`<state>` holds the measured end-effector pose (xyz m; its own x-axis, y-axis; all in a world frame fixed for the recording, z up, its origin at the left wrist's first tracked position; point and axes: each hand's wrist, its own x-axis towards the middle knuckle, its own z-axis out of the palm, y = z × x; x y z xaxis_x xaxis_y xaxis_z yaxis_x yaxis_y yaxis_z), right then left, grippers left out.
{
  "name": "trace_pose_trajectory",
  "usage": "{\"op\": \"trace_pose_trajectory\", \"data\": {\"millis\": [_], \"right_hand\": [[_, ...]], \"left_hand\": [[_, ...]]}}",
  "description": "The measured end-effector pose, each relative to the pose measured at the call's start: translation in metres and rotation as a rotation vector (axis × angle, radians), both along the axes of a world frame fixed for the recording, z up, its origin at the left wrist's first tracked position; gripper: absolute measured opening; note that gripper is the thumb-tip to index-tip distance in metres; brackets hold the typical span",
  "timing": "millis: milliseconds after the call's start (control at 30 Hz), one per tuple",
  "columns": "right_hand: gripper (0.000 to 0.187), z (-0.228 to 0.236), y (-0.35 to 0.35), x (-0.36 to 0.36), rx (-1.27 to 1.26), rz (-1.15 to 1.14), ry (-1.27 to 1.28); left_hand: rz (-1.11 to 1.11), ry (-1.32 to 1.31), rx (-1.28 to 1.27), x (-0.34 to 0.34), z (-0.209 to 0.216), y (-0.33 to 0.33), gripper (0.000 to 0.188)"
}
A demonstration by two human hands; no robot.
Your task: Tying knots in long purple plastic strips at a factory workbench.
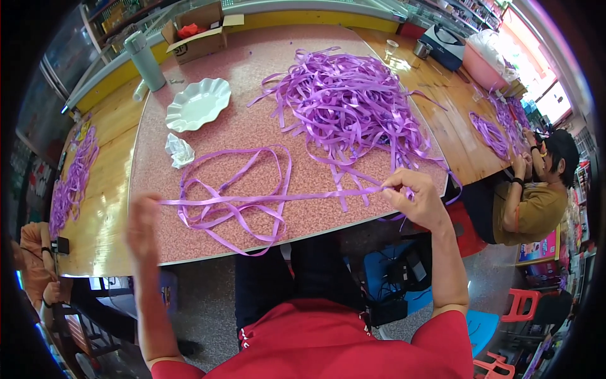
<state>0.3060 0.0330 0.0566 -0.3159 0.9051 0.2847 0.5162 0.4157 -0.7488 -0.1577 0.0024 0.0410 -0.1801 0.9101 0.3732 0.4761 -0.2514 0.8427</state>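
Observation:
A purple ribbon (303,196) is stretched nearly level across the front of the table between my two hands. My right hand (416,196) pinches it between thumb and fingers, and a short end hangs below. At the other end my left hand (144,230) is smeared by motion; its fingers cannot be made out, though the ribbon runs up to it. Under the taut length lie loose loops of purple ribbon (288,164) on the pink table top (233,142). A big tangled heap of purple ribbons (353,95) covers the far right of the table, with strands trailing toward my right hand.
Left of the heap are a scalloped pale dish (199,106), crumpled white tissue (180,151), a green bottle (144,62) and an open cardboard box (196,44). People sit at both sides: one in a brown shirt (536,208), another in orange (31,246). Ribbon bundles (489,134) lie near them.

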Motion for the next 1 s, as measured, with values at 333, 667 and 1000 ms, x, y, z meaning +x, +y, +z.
{"op": "trace_pose_trajectory", "data": {"millis": [333,667,1000], "right_hand": [[0.017,0.013,-0.038,-0.032,0.166,0.057,0.008],[0.025,-0.014,-0.049,-0.045,0.179,-0.053,0.164],[0.032,-0.024,-0.047,-0.057,0.38,-0.138,0.05]], "left_hand": [[-0.808,-1.204,-0.65,0.26,-0.034,-0.024,0.053],[-0.725,-1.084,-0.522,0.252,-0.03,-0.02,0.044],[-0.577,-1.102,-0.569,0.253,-0.04,-0.02,0.027]]}}
